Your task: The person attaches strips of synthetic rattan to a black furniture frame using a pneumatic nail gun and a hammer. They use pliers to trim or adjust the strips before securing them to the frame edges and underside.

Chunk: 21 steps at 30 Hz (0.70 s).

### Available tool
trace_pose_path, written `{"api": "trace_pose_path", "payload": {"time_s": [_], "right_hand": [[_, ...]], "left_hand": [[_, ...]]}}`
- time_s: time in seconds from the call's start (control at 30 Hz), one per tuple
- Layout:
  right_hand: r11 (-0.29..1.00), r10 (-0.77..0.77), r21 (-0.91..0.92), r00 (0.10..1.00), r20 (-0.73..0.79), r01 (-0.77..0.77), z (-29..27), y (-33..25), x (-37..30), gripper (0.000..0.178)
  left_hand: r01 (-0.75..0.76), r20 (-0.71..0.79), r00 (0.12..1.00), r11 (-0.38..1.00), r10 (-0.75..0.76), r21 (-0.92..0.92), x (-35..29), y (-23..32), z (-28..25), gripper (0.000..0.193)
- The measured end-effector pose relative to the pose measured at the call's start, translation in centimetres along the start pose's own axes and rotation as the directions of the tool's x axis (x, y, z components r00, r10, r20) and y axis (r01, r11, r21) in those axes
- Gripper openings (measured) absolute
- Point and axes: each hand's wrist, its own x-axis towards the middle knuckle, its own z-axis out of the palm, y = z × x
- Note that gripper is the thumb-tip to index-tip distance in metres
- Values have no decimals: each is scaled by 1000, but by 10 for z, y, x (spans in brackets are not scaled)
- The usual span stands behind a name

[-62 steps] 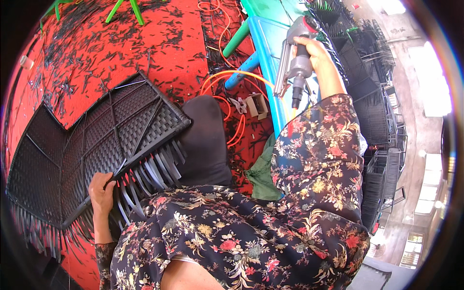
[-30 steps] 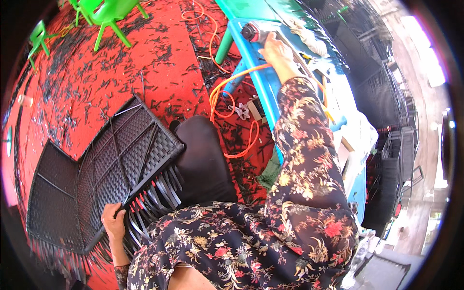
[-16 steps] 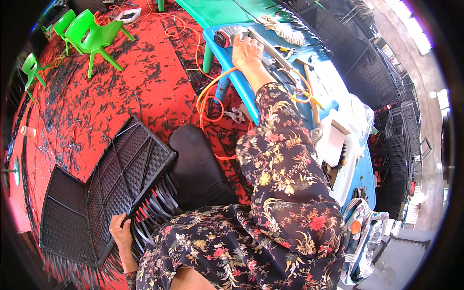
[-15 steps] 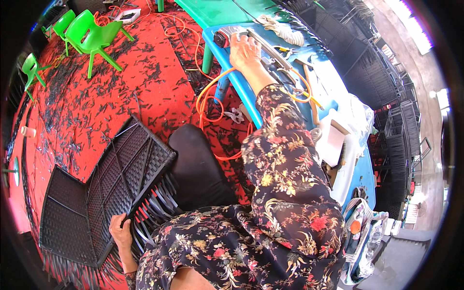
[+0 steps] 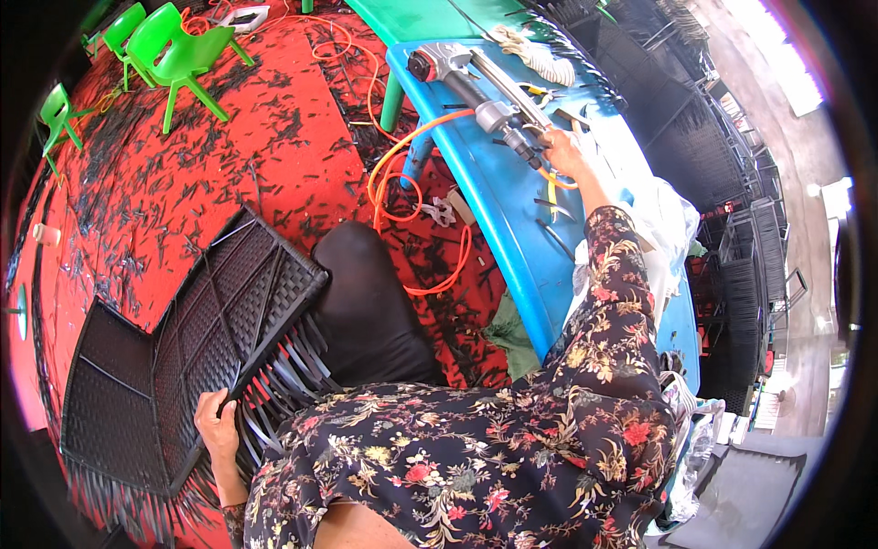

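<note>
My left hand is closed on the edge of a black woven wicker seat frame. The frame leans beside my knee, and loose flat strips hang from its edges. Over the blue table, my right hand has its fingers curled beside the air hose fitting end of a pneumatic stapler. What those fingers hold is hidden. The stapler lies on its side at the far end of the table, with an orange hose attached.
Pliers and a coil of pale rope lie behind the stapler. Green chairs stand on the red floor, which is strewn with black scraps. Clear plastic covers part of the table. Dark woven furniture is stacked at the right.
My right hand has left the stapler and moved right and nearer across the table. The stapler lies there released. My left hand keeps its hold on the seat frame.
</note>
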Motion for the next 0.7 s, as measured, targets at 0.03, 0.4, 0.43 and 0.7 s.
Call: {"api": "trace_pose_path", "payload": {"time_s": [0.03, 0.4, 0.43, 0.7], "right_hand": [[999, 35, -26, 998, 49, -34, 0, -3, -2, 15], [988, -65, -127, 989, 133, 82, 5, 14, -2, 12], [987, -81, -135, 996, 47, 87, 8, 30, 1, 11], [349, 24, 932, 995, 99, -101, -93, -89, -6, 9]], "left_hand": [[3, 2, 1000, 1000, -3, -3, -1, -1, -1, 21], [-17, -6, 1000, 1000, 17, 13, 2, -12, 5, 23], [-9, 1, 1000, 1000, 9, 8, 3, -10, 5, 23], [24, -19, 1000, 998, -23, 56, 2, -18, 7, 22]]}}
